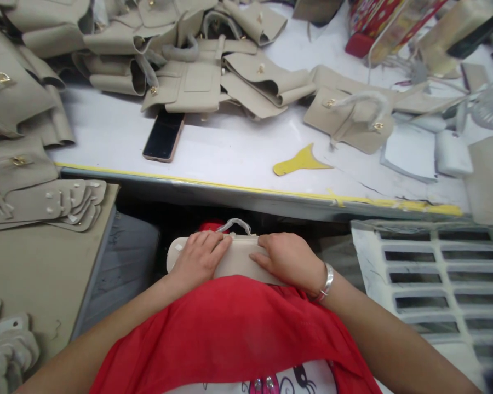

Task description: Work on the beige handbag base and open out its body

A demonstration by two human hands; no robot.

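A beige bag piece (240, 262) with a plastic-wrapped handle (238, 223) rests at my lap, just below the table's front edge. Flat on its left part lies my left hand (201, 254), fingers a little spread and pointing up toward the handle. My right hand (290, 257), with a silver bracelet at the wrist, is on the right part, its fingers bent over the upper edge and its thumb stretched along the surface. The underside of the piece is hidden behind the red cloth over my front.
Beige bag parts (197, 82) are heaped along the back of the white table (230, 148). Nearer lie a phone (164, 137) and a yellow template (302, 160). Stacked pieces (33, 202) cover part of the left board. A white slatted rack (433, 273) stands at right.
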